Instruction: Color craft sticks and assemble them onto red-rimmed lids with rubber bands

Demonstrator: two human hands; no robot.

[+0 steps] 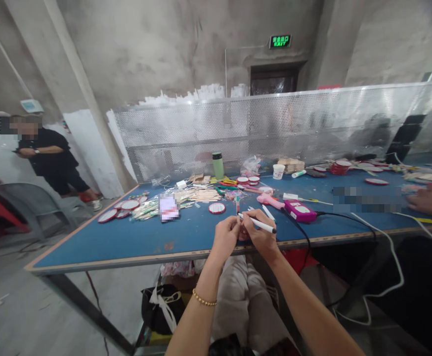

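Note:
My right hand is closed round a white marker pen with a black end, its other end pointing left toward my left hand. Pinched in the fingers of my left hand is a narrow upright strip with teal and red on it; its lower part is hidden by the fingers. Both hands are close together at the front edge of the blue table. Just beyond them lie a round red-rimmed disc and white pens.
A magenta box with a black cable stands right of my hands, beside a pink tool. Wooden sticks, a green bottle and a paper cup are farther back. Another person's hand is at the right.

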